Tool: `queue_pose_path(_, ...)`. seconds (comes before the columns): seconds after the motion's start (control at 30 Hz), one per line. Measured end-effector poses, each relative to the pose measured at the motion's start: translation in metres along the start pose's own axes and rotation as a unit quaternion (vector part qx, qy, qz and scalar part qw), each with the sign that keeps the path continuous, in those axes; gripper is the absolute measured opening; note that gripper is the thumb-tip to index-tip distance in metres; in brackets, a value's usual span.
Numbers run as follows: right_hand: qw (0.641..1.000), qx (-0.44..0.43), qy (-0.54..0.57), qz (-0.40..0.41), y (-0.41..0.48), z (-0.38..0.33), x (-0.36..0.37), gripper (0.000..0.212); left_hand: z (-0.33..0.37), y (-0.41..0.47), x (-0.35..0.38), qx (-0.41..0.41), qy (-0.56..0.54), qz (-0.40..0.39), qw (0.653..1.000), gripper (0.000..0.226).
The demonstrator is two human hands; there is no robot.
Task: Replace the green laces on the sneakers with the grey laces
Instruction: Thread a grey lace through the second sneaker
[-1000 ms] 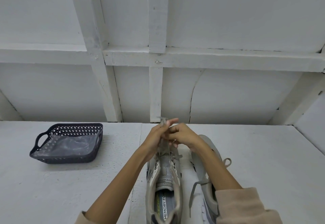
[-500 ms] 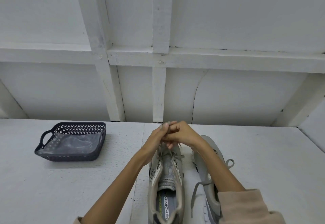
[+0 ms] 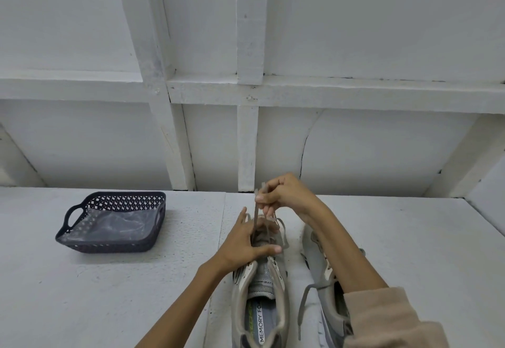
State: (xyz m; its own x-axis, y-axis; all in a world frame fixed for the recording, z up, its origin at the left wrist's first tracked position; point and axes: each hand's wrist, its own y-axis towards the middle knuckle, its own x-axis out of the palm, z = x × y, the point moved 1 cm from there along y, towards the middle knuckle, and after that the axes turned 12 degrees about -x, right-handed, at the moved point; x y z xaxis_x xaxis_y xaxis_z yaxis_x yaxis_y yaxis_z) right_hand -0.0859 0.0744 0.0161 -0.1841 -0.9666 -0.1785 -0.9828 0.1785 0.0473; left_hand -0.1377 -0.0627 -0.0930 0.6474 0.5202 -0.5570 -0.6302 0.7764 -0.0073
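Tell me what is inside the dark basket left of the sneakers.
Inside the basket, a crumpled clear plastic sheet covers the bottom. Nothing else shows on top of it. Anything beneath the plastic, or tucked behind the near wall, cannot be seen.

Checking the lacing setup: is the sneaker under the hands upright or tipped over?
Upright: the sneaker stands with its opening up, insole print showing. The left hand rests on it; the right hand pinches its lace.
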Motion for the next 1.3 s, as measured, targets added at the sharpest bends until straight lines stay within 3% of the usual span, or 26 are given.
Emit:
queue_pose_path(0.3,0.982,-0.074,0.142,0.101,0.029,-0.042,-0.01,0.013,0.001,-0.001,-0.001,-0.006,-0.008,0.01,1.0,0.056)
queue_pose_path(0.6,0.948,-0.08,0.269,0.147,0.048,-0.048,-0.017,0.015,-0.001,0.003,0.0,0.005,0.019,0.009,1.0,0.061)
queue_pose_path(0.73,0.944,-0.091,0.281,0.146,0.055,-0.047,-0.017,0.017,0.004,0.0,-0.001,0.008,-0.025,0.003,1.0,0.054)
queue_pose_path(0.9,0.943,-0.092,0.293,0.129,0.06,-0.029,-0.014,0.008,0.008,-0.003,-0.001,-0.019,-0.117,-0.03,0.993,0.026)
queue_pose_path(1.0,0.977,-0.023,0.183,0.104,0.056,-0.004,-0.023,0.013,0.01,-0.003,-0.007,-0.082,-0.229,-0.062,0.968,0.027)
queue_pose_path(1.07,0.994,0.069,-0.027,0.086,0.049,0.018,-0.034,0.03,0.013,0.001,-0.011,-0.104,-0.247,-0.054,0.962,0.024)
queue_pose_path(1.13,0.97,0.121,-0.203,0.052,0.038,0.037,-0.043,0.043,0.018,0.008,-0.014,-0.111,-0.272,-0.027,0.956,0.028)
queue_pose_path(1.23,0.971,0.162,-0.175,-0.006,0.018,0.045,-0.044,0.045,0.026,0.021,-0.019,-0.12,-0.308,0.02,0.944,0.026)
queue_pose_path(1.3,0.978,0.137,-0.128,-0.088,0.007,0.045,-0.041,0.037,0.032,0.028,-0.021,-0.121,-0.321,0.021,0.939,0.024)
